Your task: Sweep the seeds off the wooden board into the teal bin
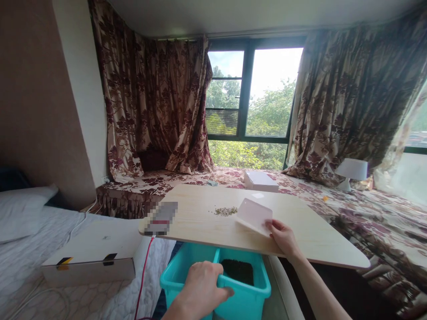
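My right hand [282, 233] pinches the lower right corner of a thin white plastic sheet [253, 214], which is tilted over the table. Just left of the sheet, a small scattered pile of grain-like bits [225, 211] lies on the pale wooden table [196, 231]. Below the table's near edge stands a turquoise two-compartment bucket [245, 286]. My left hand [203, 284] is closed around the bar across its middle. Dark granular material [238, 271] fills part of the right compartment. The bottom of the left compartment is partly hidden by my hand.
A partly pixelated flat device [163, 218] with a red cable [144, 278] lies at the table's left end. On the bed sits a white box [96, 249]. Behind the table, the window seat bears another white box [261, 181] and a lamp [352, 171].
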Available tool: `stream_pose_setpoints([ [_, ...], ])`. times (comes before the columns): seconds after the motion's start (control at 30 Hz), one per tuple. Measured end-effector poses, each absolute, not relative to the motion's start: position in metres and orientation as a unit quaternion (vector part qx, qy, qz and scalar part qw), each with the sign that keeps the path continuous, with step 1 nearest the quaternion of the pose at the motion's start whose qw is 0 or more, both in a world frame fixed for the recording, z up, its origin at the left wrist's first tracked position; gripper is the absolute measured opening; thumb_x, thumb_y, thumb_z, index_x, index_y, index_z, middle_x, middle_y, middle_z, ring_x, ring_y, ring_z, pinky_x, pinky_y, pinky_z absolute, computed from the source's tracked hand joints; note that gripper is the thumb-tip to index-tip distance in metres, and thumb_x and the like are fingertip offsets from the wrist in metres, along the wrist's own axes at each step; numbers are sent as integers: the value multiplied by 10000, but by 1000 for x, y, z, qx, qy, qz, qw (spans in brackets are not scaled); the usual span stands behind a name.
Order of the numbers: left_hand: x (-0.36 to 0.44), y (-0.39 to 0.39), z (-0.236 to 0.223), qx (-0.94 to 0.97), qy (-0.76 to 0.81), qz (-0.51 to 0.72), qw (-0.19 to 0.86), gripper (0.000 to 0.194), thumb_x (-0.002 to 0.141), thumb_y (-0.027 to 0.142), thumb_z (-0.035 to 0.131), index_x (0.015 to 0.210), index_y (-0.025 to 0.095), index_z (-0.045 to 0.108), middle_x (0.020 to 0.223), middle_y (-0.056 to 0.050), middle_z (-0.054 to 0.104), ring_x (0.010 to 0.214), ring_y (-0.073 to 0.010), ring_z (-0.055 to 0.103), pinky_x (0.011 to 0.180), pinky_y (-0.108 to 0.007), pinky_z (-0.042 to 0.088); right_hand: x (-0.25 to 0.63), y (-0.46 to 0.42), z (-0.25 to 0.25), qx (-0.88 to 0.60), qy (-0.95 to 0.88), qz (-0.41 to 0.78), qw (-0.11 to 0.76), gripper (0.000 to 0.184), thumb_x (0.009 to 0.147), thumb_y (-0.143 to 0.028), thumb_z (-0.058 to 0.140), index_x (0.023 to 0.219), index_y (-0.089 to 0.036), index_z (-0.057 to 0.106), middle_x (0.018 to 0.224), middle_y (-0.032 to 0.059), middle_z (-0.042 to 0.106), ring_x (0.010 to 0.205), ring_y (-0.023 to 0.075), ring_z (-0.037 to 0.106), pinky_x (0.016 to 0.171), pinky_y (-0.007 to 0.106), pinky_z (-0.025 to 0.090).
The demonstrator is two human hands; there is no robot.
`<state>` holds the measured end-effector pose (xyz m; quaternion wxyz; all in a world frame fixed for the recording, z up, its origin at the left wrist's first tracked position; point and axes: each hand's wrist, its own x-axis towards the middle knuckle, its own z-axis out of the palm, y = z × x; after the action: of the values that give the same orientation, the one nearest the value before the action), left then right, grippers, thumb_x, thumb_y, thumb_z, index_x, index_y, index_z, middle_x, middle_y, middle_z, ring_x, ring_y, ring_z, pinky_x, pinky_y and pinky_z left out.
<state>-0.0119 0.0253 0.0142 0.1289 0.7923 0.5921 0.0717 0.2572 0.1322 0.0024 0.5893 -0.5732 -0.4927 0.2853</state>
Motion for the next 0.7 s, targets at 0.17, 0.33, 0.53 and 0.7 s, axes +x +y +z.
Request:
stream_pose_setpoints([
  [0.17,-16,27,17,790,598,62,123,269,720,498,594,746,233,632,785,-30,694,812,-247,638,665,-278,391,250,153,7,-566,-506,282,586,351,585,-431,634,776,-150,725,735,65,721,628,183,598,538,281,465],
  [0.33,-19,28,18,787,602,50,122,276,715,511,602,741,237,624,794,-27,688,823,-253,635,682,-288,385,246,164,5,-568,-533,263,569,336,621,-443,608,755,-151,707,727,61,715,627,182,591,539,276,446],
  [0.53,-19,30,16,789,601,42,122,309,735,540,576,768,236,622,823,-32,681,836,-249,627,682,-286,380,249,161,0,-557,-553,253,566,352,674,-457,583,795,-147,697,812,84,727,675,197,607,557,276,436],
  [0.7,-17,30,14,794,593,52,122,282,734,514,575,754,236,617,814,-26,685,827,-242,630,663,-280,373,249,167,-5,-534,-569,253,572,320,685,-455,601,769,-160,693,781,73,725,719,208,622,636,298,460],
])
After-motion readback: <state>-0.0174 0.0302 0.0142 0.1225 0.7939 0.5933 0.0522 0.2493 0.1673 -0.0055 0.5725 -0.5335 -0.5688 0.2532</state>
